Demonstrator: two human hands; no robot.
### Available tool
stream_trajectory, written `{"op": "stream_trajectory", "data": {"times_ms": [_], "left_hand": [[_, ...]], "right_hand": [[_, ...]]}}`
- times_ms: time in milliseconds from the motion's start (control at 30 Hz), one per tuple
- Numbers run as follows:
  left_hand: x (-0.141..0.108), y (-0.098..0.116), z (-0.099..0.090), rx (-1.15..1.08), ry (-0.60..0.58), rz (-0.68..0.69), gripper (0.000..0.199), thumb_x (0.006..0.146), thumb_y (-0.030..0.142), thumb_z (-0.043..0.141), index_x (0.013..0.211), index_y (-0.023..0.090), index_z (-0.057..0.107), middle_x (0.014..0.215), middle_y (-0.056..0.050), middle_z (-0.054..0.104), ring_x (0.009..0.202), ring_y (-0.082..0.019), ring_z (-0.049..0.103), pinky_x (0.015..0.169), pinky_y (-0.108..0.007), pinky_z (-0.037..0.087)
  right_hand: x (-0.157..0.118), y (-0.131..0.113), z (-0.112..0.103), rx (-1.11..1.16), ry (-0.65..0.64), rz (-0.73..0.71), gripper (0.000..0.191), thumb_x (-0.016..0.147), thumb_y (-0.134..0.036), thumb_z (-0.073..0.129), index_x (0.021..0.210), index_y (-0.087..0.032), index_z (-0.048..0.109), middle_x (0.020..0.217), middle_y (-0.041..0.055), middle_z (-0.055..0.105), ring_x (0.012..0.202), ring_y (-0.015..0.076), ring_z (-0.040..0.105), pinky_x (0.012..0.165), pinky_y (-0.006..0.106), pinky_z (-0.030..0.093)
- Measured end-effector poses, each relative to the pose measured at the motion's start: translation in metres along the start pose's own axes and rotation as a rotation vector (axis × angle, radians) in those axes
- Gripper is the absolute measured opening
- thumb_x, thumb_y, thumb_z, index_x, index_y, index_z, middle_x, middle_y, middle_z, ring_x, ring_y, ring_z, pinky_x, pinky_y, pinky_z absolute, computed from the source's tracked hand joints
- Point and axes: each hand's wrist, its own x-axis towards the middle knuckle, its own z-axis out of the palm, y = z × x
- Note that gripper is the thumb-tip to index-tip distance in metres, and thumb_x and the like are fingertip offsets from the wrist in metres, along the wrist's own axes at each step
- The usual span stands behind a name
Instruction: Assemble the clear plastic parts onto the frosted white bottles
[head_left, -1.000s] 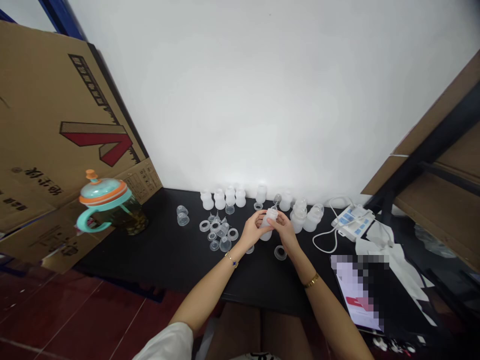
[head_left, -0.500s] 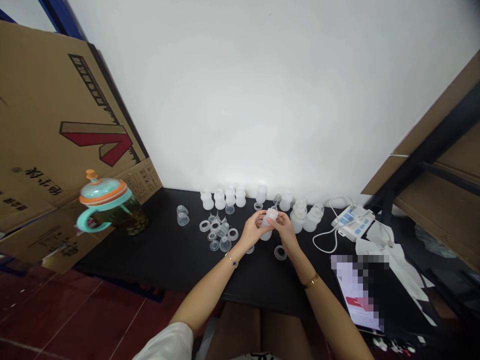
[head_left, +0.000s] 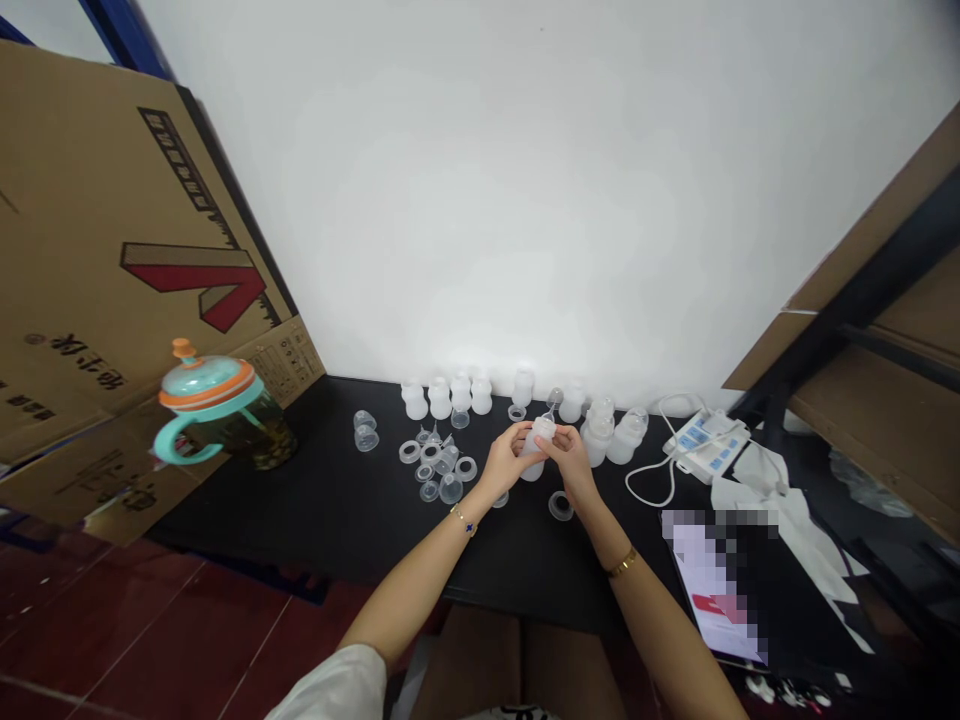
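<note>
Between my two hands stands a white baby bottle (head_left: 533,468), with a clear nipple (head_left: 550,411) showing at its top. My left hand (head_left: 508,460) is closed round its left side, and my right hand (head_left: 568,456) grips it near the neck from the right. Below my right wrist lies a clear ring (head_left: 560,505). Left of my left hand is a pile of clear rings and nipples (head_left: 439,465). Two capped bottles (head_left: 622,440) stand right of my right hand. Several white bottles (head_left: 448,399) are lined up along the wall.
Two clear caps (head_left: 366,436) lie on the black table (head_left: 330,520). A jug with a turquoise handle (head_left: 247,420) stands at the left by a cardboard box (head_left: 97,250). On the right are a white power strip (head_left: 705,440) with a cable and a tablet (head_left: 795,590).
</note>
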Motion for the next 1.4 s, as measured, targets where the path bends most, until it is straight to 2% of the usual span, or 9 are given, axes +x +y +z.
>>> {"op": "stream_trajectory", "data": {"times_ms": [200, 467, 833, 1200, 1400], "left_hand": [[-0.001, 0.002, 0.000, 0.012, 0.007, 0.006, 0.062, 0.067, 0.031, 0.091, 0.121, 0.017, 0.064, 0.114, -0.013, 0.074, 0.095, -0.023, 0.073, 0.088, -0.038, 0.059], [-0.002, 0.007, 0.001, 0.002, 0.010, 0.010, 0.061, 0.068, 0.031, 0.091, 0.121, 0.017, 0.064, 0.117, -0.014, 0.073, 0.100, -0.024, 0.073, 0.091, -0.039, 0.059], [-0.001, 0.002, 0.001, -0.016, 0.016, -0.008, 0.060, 0.067, 0.030, 0.091, 0.120, 0.017, 0.065, 0.119, -0.015, 0.073, 0.104, -0.026, 0.072, 0.094, -0.042, 0.058], [0.000, -0.001, 0.001, -0.029, 0.027, -0.013, 0.060, 0.065, 0.029, 0.093, 0.118, 0.016, 0.066, 0.121, -0.015, 0.073, 0.108, -0.028, 0.072, 0.097, -0.043, 0.057], [0.000, 0.000, 0.002, -0.036, 0.033, -0.018, 0.060, 0.064, 0.028, 0.093, 0.117, 0.017, 0.066, 0.122, -0.016, 0.072, 0.109, -0.028, 0.072, 0.099, -0.044, 0.057]], "right_hand": [[-0.002, -0.005, 0.001, 0.006, -0.025, 0.002, 0.054, 0.056, -0.042, 0.095, 0.097, -0.024, 0.064, 0.105, 0.0062, 0.077, 0.104, 0.0270, 0.070, 0.092, 0.043, 0.055], [-0.004, -0.009, 0.004, 0.031, -0.168, 0.005, 0.049, 0.068, -0.044, 0.088, 0.110, -0.025, 0.072, 0.118, 0.0065, 0.075, 0.120, 0.0310, 0.065, 0.102, 0.045, 0.052], [-0.001, -0.003, -0.001, 0.001, -0.121, -0.011, 0.052, 0.065, -0.043, 0.090, 0.109, -0.023, 0.071, 0.117, 0.0080, 0.076, 0.116, 0.0303, 0.067, 0.104, 0.048, 0.051], [0.000, 0.000, 0.000, -0.012, -0.066, -0.010, 0.053, 0.060, -0.046, 0.093, 0.097, -0.024, 0.063, 0.104, 0.0076, 0.077, 0.105, 0.0283, 0.071, 0.092, 0.044, 0.056], [0.000, 0.001, -0.001, -0.017, -0.051, -0.018, 0.052, 0.059, -0.044, 0.093, 0.094, -0.024, 0.060, 0.107, 0.0076, 0.076, 0.104, 0.0279, 0.071, 0.091, 0.043, 0.057]]}}
